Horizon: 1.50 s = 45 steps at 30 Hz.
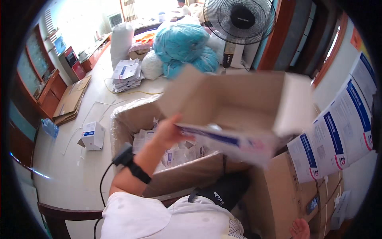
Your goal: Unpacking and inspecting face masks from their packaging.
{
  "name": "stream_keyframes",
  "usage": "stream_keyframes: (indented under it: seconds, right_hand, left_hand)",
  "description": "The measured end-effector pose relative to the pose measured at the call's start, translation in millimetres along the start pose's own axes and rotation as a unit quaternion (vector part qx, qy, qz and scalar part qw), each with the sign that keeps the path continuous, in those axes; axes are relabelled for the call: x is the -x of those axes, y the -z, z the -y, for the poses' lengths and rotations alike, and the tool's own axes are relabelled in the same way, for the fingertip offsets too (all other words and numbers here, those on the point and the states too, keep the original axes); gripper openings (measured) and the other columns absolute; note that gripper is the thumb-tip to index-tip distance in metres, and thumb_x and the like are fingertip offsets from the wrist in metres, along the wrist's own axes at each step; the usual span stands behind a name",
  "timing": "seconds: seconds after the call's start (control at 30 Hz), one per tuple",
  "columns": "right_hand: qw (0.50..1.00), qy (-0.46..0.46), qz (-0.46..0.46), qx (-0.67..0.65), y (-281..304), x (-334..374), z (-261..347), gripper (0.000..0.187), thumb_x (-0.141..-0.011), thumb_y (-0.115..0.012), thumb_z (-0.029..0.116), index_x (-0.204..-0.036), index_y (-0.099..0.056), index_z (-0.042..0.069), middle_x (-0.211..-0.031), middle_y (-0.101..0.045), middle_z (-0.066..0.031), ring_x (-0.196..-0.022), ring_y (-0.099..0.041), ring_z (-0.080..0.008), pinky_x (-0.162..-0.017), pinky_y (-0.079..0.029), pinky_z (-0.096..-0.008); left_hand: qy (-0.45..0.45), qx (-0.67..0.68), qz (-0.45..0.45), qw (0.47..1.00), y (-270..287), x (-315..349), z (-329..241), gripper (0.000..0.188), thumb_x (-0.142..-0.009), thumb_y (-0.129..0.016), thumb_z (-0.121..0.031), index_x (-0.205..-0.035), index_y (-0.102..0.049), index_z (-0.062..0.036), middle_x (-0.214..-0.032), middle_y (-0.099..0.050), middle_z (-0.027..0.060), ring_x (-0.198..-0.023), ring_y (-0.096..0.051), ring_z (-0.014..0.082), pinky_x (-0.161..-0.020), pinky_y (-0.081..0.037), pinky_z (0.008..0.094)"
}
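Fingers of the left hand (169, 131) pinch the near left edge of an open carton (246, 91), held up just toward two o'clock from the middle of the view. Its inside is plain brown, its near outer face white with a blue band, its flaps blurred. Fingers of the right hand (300, 229), at five o'clock, are half spread, near a brown box (274, 191). Toward seven o'clock sits a large lined box (187, 171) with white packets (173, 157) inside; the open carton blocks part of it from sight. White boxes (332, 127) crowd the side at three o'clock. Bulging blue bags (181, 40) lie at twelve, a black fan (238, 20) stands at one, and a small white box (93, 137) rests on the floor (75, 167) at nine.
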State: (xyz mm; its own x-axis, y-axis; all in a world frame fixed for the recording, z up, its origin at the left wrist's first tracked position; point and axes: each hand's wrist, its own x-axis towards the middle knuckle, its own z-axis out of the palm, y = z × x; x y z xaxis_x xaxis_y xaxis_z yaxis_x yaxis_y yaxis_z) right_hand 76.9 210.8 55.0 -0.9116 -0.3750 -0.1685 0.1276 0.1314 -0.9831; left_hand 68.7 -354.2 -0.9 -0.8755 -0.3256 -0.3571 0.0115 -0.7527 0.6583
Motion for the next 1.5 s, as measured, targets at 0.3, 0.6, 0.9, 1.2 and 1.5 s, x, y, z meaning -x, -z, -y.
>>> stream_keyframes:
  seconds: [0.3, 0.6, 0.9, 1.2, 1.5]
  right_hand:
    - [0.985, -0.043, -0.14, -0.095, 6.3, -32.7, -8.0, 0.04, -0.09, -0.045, 0.029, -0.116, -0.045, -0.001, -0.109, -0.055, -0.0144, -0.098, -0.055, -0.0209, -0.084, -0.044, -0.0325]
    - [0.964, 0.012, -0.249, -0.093, 52.7, -25.0, 32.2, 0.038, -0.092, -0.042, 0.03, -0.117, -0.045, 0.002, -0.108, -0.054, -0.0085, -0.096, -0.054, -0.0155, -0.08, -0.044, -0.028]
    - [0.894, 0.158, -0.417, -0.031, 106.9, -64.9, 63.4, 0.051, -0.089, -0.046, 0.036, -0.129, -0.034, 0.007, -0.127, -0.04, -0.0094, -0.115, -0.04, -0.019, -0.09, -0.036, -0.0323]
    - [0.877, 0.237, -0.398, 0.126, 135.4, -182.2, 92.8, 0.072, -0.086, -0.052, 0.029, -0.136, -0.009, 0.001, -0.141, -0.016, -0.0166, -0.129, -0.019, -0.0256, -0.102, -0.023, -0.037]
    - [0.875, 0.371, -0.308, 0.049, 99.4, -176.6, 112.3, 0.079, -0.079, -0.058, 0.014, -0.135, -0.005, -0.002, -0.135, -0.026, -0.0159, -0.124, -0.026, -0.0215, -0.101, -0.023, -0.0318]
  left_hand:
    - [-0.451, 0.182, -0.334, 0.808, 176.8, -41.5, -144.1, 0.087, -0.072, -0.053, -0.061, -0.132, -0.025, -0.0058, -0.132, -0.032, 0.0134, -0.116, -0.037, 0.0336, -0.094, -0.036, 0.0517]
    - [-0.154, 0.013, 0.097, 0.983, -78.7, -234.3, -8.8, 0.035, -0.084, -0.052, -0.036, -0.107, -0.051, -0.0088, -0.104, -0.057, 0.0059, -0.097, -0.054, 0.0177, -0.077, -0.044, 0.0305]
    - [-0.024, -0.219, 0.383, 0.897, -334.4, -165.6, 117.5, 0.05, -0.087, -0.048, -0.038, -0.125, -0.04, -0.0057, -0.125, -0.045, 0.0102, -0.115, -0.043, 0.0212, -0.094, -0.035, 0.0334]
    - [-0.135, -0.295, 0.442, 0.836, -448.6, -156.0, 179.3, 0.072, -0.088, -0.046, -0.039, -0.138, -0.005, -0.0087, -0.142, -0.01, 0.0185, -0.131, -0.012, 0.0263, -0.104, -0.012, 0.0358]
    - [-0.122, -0.212, 0.445, 0.861, -447.0, -124.6, 183.6, 0.065, -0.089, -0.045, -0.036, -0.135, -0.012, -0.0033, -0.137, -0.021, 0.0137, -0.126, -0.024, 0.0229, -0.104, -0.017, 0.0337]
